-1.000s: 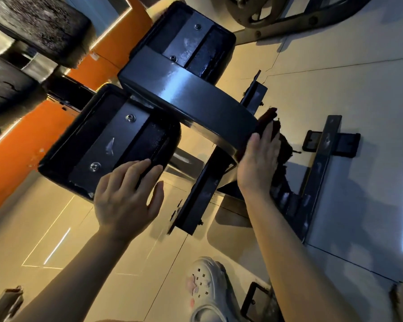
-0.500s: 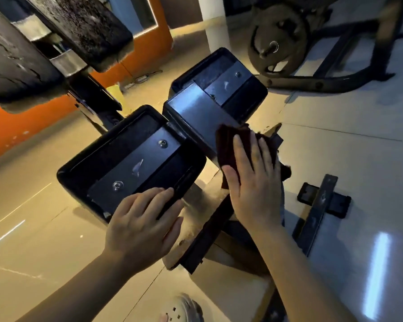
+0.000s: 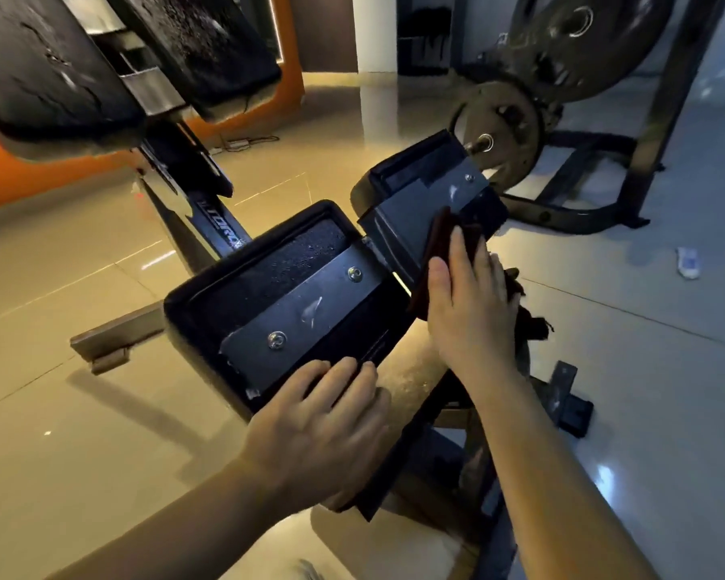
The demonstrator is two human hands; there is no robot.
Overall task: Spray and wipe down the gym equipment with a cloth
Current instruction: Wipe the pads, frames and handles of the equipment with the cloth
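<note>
Glossy tiled floor [image 3: 80,286], orange wall [image 3: 38,177], white pillar [image 3: 375,31]

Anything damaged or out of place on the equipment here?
Yes. The two upper pads at top left look cracked and worn, their covering peeling. A small white object lies loose on the floor at right. Otherwise, the right hand presses the cloth on the frame while the left hand steadies the near pad.

We count two hands, left [image 3: 323,429] and right [image 3: 469,311], one cloth [image 3: 436,244], two pads [image 3: 268,295] [image 3: 427,182] underside up, four bolts, two weight plates [image 3: 503,131] [image 3: 582,39].
</note>
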